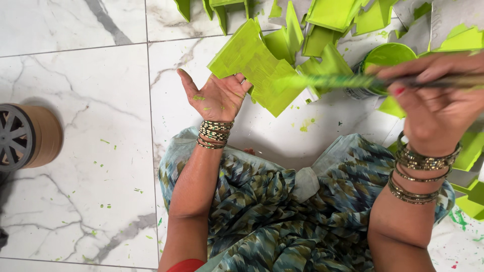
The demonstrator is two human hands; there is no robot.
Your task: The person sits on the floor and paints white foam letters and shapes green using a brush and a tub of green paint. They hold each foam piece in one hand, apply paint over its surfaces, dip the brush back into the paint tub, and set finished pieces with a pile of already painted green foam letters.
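My left hand (218, 96) is palm up, its fingers under a flat cut-out piece (254, 63) painted bright green, which it holds tilted above the floor. My right hand (437, 98) grips a paintbrush (343, 81) whose green, blurred bristles reach left to the lower edge of the green piece. Green paint spots mark my left palm. Both wrists wear several metal bangles.
A pile of green-painted pieces (327, 22) lies on the white marble floor (91, 126) ahead, with a green paint tin (385, 58) beside it. More green pieces (471, 151) lie at right. A brown round object with a spoked black end (27, 136) stands at left. My patterned garment (282, 211) covers my lap.
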